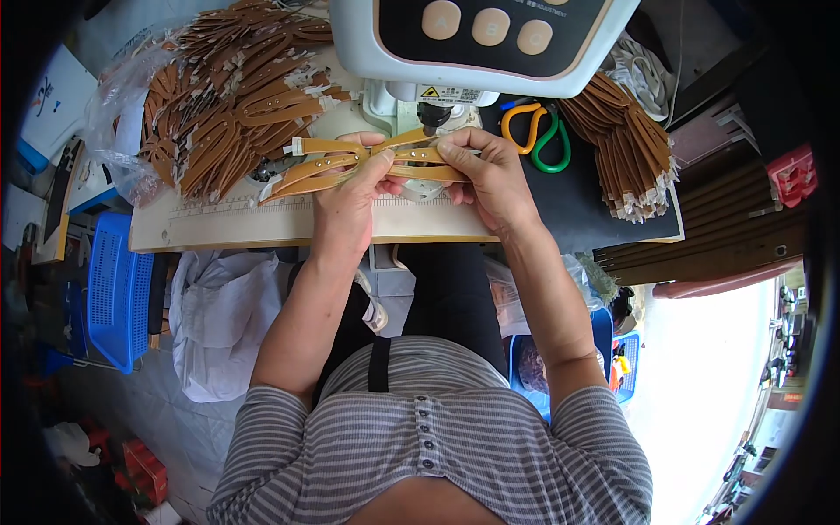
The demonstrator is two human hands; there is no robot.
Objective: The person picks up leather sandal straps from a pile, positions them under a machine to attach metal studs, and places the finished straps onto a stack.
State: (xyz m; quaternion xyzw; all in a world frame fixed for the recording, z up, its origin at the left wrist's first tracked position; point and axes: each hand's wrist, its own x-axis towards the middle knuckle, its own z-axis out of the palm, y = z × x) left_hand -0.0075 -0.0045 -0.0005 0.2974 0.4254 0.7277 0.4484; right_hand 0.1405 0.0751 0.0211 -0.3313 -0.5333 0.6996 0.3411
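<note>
A tan strappy leather piece, which looks like a sandal upper, is stretched level between my hands in front of the machine. Small shiny studs dot its straps, and white tags show at its left ends. My left hand pinches it near the middle, thumb on top. At its right part, my right hand grips the straps between thumb and fingers. The dark tip of the white machine is just above and behind the piece. My fingers hide parts of the straps.
Piles of brown straps lie at the left and right of the worktable. Scissors with green and orange handles rest on a black mat. A ruler scale runs along the table's front. A blue basket stands at the left.
</note>
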